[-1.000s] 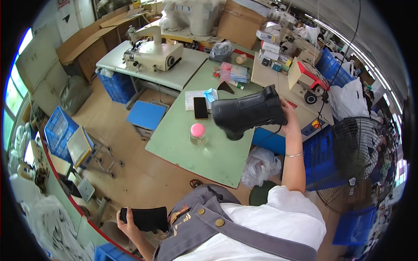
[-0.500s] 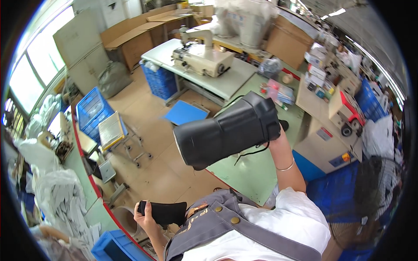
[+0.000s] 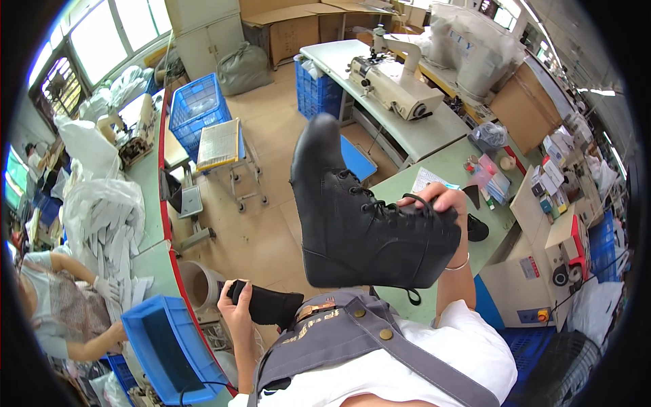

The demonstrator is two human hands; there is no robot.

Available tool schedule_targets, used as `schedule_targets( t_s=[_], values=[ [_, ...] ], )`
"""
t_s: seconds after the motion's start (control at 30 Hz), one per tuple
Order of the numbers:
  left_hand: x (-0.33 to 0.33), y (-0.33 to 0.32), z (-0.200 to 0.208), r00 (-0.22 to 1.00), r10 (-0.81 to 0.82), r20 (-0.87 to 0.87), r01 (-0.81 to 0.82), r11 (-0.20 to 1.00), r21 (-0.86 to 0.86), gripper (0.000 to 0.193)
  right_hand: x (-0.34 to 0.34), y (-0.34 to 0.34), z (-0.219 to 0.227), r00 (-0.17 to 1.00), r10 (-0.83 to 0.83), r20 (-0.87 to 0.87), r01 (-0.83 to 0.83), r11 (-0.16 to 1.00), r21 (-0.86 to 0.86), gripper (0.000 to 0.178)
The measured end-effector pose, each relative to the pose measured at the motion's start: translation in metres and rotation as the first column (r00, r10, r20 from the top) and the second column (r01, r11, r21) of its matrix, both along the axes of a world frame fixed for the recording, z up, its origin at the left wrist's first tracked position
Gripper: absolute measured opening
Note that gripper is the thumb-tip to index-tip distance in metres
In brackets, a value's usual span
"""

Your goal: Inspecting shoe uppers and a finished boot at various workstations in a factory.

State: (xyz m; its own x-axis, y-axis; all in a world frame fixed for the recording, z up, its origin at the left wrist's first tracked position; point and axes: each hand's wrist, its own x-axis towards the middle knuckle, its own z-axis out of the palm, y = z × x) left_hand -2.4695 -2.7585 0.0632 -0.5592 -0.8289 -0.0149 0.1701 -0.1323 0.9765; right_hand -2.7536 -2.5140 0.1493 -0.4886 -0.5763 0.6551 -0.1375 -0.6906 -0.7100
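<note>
In front of my chest I hold up a black lace-up boot (image 3: 366, 237), seen from its side, toe pointing to the far side. My right hand (image 3: 449, 198) is closed round the top of its shaft, by the loose laces. Lower and to the left, my left hand (image 3: 235, 305) grips a black soft piece (image 3: 274, 308) that lies against my grey apron (image 3: 325, 339). What kind of piece it is, I cannot tell. Past my right wrist, a black shoe-like item (image 3: 477, 228) lies on the green table (image 3: 407, 305).
A sewing machine (image 3: 393, 85) stands on a pale table ahead. To the left are a blue bin (image 3: 146, 313), a wheeled trolley (image 3: 218, 144) and a blue crate (image 3: 198, 102). A co-worker's gloved hand (image 3: 107, 290) is at the left bench. A beige machine (image 3: 522, 271) stands at right.
The boot has turned from lying sideways, sole hidden, to toe-far with its laced side showing. My right hand now shows on the shaft. The view has swung left; my left hand keeps its grip.
</note>
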Motion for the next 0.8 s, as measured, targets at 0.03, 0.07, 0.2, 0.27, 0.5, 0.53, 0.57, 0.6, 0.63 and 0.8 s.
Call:
schedule_targets(
  t_s=[0.03,0.07,0.2,0.27,0.5,0.53,0.57,0.6,0.63,0.8],
  values=[
    [0.001,0.003,0.0,1.0,0.027,0.009,-0.027,1.0,0.004,0.006,-0.002,-0.005,-0.001,1.0,0.027,0.009,-0.027,1.0,0.004,0.011],
    [-0.001,0.004,0.002,1.0,0.014,0.005,-0.014,1.0,0.007,0.006,-0.001,-0.007,0.002,0.999,0.015,-0.035,-0.016,0.999,-0.035,0.01],
    [-0.003,0.007,0.003,1.0,-0.013,0.01,0.013,1.0,0.017,0.007,0.001,-0.008,0.002,1.0,-0.004,-0.007,0.003,0.997,-0.08,0.01],
    [-0.004,0.008,0.004,1.0,-0.024,0.018,0.024,1.0,0.014,0.007,-0.001,-0.004,0.001,1.0,0.02,0.011,-0.019,0.997,-0.07,0.009],
    [-0.007,0.01,0.005,0.999,-0.033,0.018,0.033,0.999,0.025,0.009,0.001,-0.001,0.002,0.998,0.044,-0.051,-0.047,0.997,-0.054,0.006],
    [-0.007,0.009,0.004,0.998,-0.043,0.035,0.043,0.999,0.007,0.011,0.003,-0.002,0.004,0.997,0.037,-0.062,-0.04,0.998,-0.052,0.007],
    [-0.008,0.008,0.004,0.999,-0.035,0.031,0.035,0.999,0.002,0.011,0.003,-0.003,0.005,0.997,0.044,-0.066,-0.048,0.997,-0.057,0.007],
    [-0.008,0.007,0.003,0.998,-0.042,0.041,0.043,0.999,-0.008,0.011,0.003,-0.002,0.006,0.992,0.031,-0.121,-0.032,0.999,-0.009,0.009],
    [-0.009,0.007,0.002,0.998,-0.048,0.052,0.049,0.999,-0.018,0.011,0.003,-0.003,0.008,0.984,0.021,-0.176,-0.015,0.999,0.038,0.013],
    [-0.008,0.006,0.001,0.997,-0.075,0.025,0.075,0.997,0.0,0.01,0.01,-0.013,0.023,0.941,0.094,-0.324,-0.046,0.987,0.154,0.013]
  ],
)
